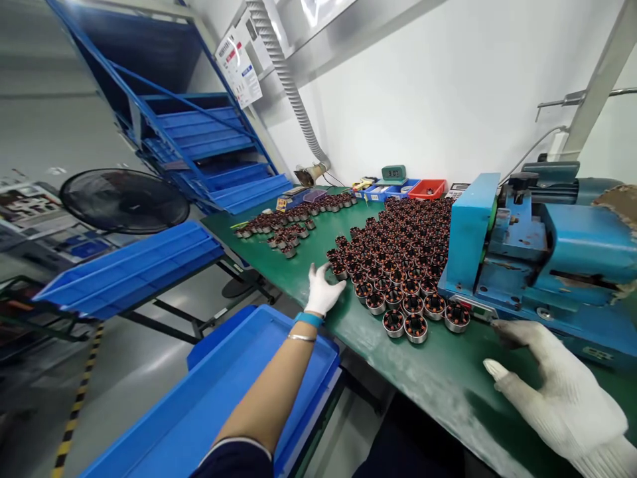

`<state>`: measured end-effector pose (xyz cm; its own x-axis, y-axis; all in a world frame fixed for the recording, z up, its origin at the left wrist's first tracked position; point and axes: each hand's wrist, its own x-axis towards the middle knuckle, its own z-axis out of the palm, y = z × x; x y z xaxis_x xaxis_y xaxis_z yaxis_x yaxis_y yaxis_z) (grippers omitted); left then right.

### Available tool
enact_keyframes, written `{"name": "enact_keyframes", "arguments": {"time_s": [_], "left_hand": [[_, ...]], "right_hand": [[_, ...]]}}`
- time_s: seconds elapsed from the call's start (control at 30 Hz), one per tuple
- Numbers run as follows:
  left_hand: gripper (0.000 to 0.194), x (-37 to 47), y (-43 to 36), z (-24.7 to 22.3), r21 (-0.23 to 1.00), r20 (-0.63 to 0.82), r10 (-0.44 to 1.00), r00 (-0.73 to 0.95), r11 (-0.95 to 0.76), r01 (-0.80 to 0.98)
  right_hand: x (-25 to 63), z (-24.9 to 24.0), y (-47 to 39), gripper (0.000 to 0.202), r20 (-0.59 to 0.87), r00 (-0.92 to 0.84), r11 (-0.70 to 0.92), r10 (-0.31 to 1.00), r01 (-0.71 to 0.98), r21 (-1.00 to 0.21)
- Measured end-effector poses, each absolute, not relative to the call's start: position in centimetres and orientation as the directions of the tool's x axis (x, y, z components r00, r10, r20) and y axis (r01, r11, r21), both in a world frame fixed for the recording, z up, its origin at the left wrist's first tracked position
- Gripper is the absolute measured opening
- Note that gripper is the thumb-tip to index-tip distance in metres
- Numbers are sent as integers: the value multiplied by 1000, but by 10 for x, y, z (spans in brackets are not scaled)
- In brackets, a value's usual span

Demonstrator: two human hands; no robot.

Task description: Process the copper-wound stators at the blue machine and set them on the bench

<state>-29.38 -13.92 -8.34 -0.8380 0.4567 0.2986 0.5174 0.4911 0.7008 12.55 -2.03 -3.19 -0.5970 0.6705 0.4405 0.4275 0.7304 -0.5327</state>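
Note:
Many small round motor stators (pixel 393 322), silver rings with dark cores and copper windings, stand closely grouped on the green workbench (pixel 358 332). My left hand (pixel 322 292), in a white glove, is at the left edge of this group. Its thumb and fingers are apart beside an edge stator (pixel 340 271); I cannot tell whether they touch it. On the right, my gloved right hand (pixel 557 385) hovers over the bench with thumb and fingers spread and nothing between them. It is nearest to the front base of a blue machine (pixel 468 232). Its fingertips look dirty.
A second stator group (pixel 288 236) lies at the bench's far left. Along the wall stand a red bin (pixel 428 188), blue bins (pixel 383 194) and a clock (pixel 393 173). A large blue tray (pixel 223 398) sits left of the bench, with a fan (pixel 124 201) beyond.

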Motion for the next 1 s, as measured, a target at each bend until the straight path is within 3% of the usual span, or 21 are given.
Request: {"name": "enact_keyframes", "arguments": {"time_s": [0.2,0.33,0.43,0.5,0.6,0.7,0.83,0.87,0.97,1.0], "left_hand": [[21,-297,-125,-73,705,308,492,-814,456,543],[18,-266,-146,-66,742,356,452,-818,395,541],[20,-214,-164,-49,765,400,553,-731,238,598],[21,-170,-166,-31,753,463,741,-486,-40,657],[12,-111,-149,-2,678,385,921,-57,-240,694],[16,-74,-121,14,645,367,912,185,-393,655],[48,-59,-89,21,686,370,924,93,-340,644],[47,-60,-84,23,691,330,940,87,-303,656],[12,-69,-78,31,737,153,983,104,-184,650],[9,-74,-77,34,778,105,991,83,-134,613]], "right_hand": [[118,-30,-26,33,468,-619,758,632,367,-539],[116,-29,-30,35,437,-654,753,618,332,-568],[113,-24,-39,43,258,-704,653,662,373,-660],[113,-18,-46,63,124,-721,555,682,399,-730],[115,-8,-50,93,14,-780,429,626,330,-841],[122,-2,-41,77,27,-818,316,575,192,-929],[135,2,-22,61,139,-727,291,672,88,-953],[138,2,-19,61,149,-700,297,699,95,-950],[142,4,-16,58,149,-642,314,752,150,-937],[143,6,-16,57,147,-629,317,763,167,-934]]}}
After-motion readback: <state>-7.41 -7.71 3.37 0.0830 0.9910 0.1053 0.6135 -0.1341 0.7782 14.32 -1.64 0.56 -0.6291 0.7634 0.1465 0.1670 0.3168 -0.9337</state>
